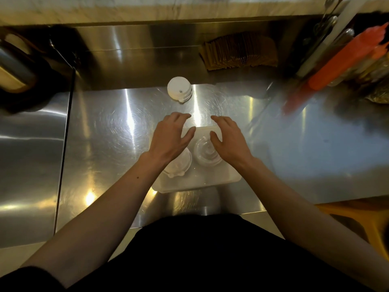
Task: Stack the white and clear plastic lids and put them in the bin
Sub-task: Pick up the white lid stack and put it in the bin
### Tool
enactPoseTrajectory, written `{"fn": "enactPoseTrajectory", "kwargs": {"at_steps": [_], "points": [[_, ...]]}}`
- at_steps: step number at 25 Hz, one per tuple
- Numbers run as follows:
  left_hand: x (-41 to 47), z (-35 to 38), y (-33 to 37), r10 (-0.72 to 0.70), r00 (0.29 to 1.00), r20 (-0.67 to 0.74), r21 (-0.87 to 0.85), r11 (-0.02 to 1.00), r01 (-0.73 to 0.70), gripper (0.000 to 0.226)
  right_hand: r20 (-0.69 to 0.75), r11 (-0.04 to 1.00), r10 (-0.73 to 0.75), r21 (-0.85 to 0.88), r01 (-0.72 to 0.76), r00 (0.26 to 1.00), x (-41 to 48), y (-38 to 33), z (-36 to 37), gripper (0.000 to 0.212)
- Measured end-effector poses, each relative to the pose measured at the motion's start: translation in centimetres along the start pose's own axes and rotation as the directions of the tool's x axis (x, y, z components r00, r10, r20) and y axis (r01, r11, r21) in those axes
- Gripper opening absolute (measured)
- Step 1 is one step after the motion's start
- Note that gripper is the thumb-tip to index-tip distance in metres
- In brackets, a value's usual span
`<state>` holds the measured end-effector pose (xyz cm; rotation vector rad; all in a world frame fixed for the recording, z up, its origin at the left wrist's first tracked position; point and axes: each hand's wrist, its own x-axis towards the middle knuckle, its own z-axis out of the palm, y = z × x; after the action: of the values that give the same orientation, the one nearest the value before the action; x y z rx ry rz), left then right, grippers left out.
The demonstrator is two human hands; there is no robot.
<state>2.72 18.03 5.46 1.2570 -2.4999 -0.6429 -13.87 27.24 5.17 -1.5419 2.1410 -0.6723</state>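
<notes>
Head view, looking straight down on steel desk (109, 148). Shallow white bin (229, 175) near the front edge, directly under both hands. Inside it: stack of white lids (179, 165) at left, partly hidden by the left wrist; stack of clear lids (205, 152) at right, domed, nested, touching or just beside the white ones. Left hand (170, 135) hovering above bin's left half, fingers spread, grip open, nothing held. Right hand (229, 138) above bin's right half, thumb near the clear stack, fingers spread, grip likewise open and empty. Second stack of white lids (179, 89) seen farther back on desk, well apart from bin, standing alone, small hole in the top lid. Judged progress: mostly done, two stacks already binned. Left to do, by the look of it: back stack of white lids not yet in bin. Whether any loose clear lids lay elsewhere could not be told; right side of frame blurred. Brown paper bundle (240, 52) against back wall, orange items (336, 66) at far right, neither part of task.
</notes>
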Motion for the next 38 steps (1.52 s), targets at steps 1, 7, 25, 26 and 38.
{"fn": "enactPoseTrajectory", "kwargs": {"at_steps": [1,7,25,26,38], "points": [[0.5,-0.1,-0.4,-0.002,1.0,0.005,0.011,1.0,0.002,0.045,0.004,1.0,-0.005,-0.007,0.005,1.0,0.7,-0.1,-0.1,0.047],[4.0,-0.7,-2.6,-0.028,0.998,0.06,0.099,0.995,0.022,0.05,0.034,0.996,-0.002,-0.09,0.005,0.999,5.7,-0.9,0.2,0.05],[16.1,1.7,-10.3,-0.186,0.966,0.178,0.105,0.98,0.169,0.05,0.21,0.989,0.142,-0.069,-0.13,0.967,21.6,-1.5,4.4,0.048],[16.4,1.8,-10.6,-0.186,0.966,0.18,0.098,0.981,0.171,0.048,0.222,0.987,0.15,-0.084,-0.134,0.963,22.1,-1.5,4.6,0.049],[18.6,4.0,-11.9,-0.256,0.942,0.215,-0.024,0.963,0.268,0.043,0.245,0.963,0.262,-0.001,-0.27,0.933,25.1,0.1,7.4,0.035]]}}
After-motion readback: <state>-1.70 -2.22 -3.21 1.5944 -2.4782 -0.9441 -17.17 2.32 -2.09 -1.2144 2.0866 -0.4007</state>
